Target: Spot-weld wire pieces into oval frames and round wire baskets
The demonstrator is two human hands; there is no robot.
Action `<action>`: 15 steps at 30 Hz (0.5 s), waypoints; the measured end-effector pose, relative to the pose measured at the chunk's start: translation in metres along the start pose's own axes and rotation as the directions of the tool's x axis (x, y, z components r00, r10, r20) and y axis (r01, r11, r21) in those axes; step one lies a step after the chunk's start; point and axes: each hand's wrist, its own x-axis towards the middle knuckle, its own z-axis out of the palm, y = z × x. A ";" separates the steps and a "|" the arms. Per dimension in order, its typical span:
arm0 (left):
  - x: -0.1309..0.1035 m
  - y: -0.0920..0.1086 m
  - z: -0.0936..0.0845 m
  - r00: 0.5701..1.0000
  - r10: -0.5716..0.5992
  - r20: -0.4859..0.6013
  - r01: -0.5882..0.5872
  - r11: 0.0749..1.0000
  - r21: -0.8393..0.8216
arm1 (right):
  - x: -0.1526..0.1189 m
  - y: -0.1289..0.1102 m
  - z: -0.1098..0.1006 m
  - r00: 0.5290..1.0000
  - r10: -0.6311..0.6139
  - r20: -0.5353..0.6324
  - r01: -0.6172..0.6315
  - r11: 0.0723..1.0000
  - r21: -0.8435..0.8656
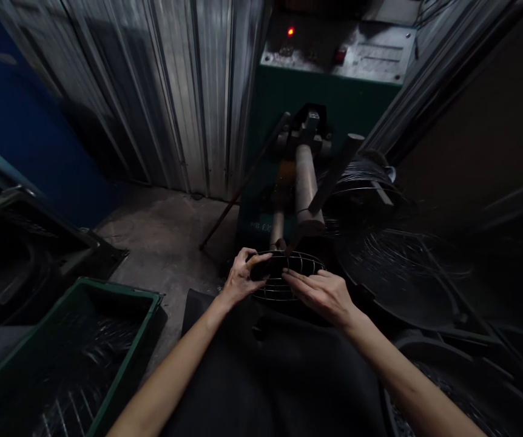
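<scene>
A round wire cage (276,296) of thin metal rods is held low in front of the machine's lower electrode arm (278,227). My left hand (242,277) grips its left side, thumb and fingers closed around the rim. On the right, my right hand (323,292) has its fingers pressed together on the wires, the index finger reaching toward the middle. Just above the cage hangs the thick upper cylinder (306,182) of what looks like a spot welder. The cage's underside is in shadow.
The green machine body (325,91) carries a panel with a lit red lamp (290,31). At left stands a green crate (120,291) with wire pieces. Coiled wire (361,173) and dark round trays (402,297) lie at right. Corrugated metal sheeting (188,91) stands behind.
</scene>
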 end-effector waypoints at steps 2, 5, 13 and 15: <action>0.002 -0.002 0.000 1.000 0.003 0.001 -0.003 1.000 0.009 | 0.001 0.002 0.002 1.000 -0.006 0.000 0.006 1.000 -0.013; 0.004 -0.004 -0.001 1.000 0.015 0.002 -0.015 1.000 0.026 | 0.001 0.003 0.004 0.999 0.007 0.033 -0.006 1.000 -0.018; 0.007 -0.009 0.002 0.998 0.055 -0.019 -0.054 0.997 0.050 | 0.002 0.004 0.009 0.999 0.038 -0.005 -0.038 0.999 -0.004; 0.008 -0.009 0.002 0.999 0.047 -0.016 -0.046 0.997 0.057 | 0.001 0.005 0.011 0.999 0.043 0.007 -0.043 0.999 -0.001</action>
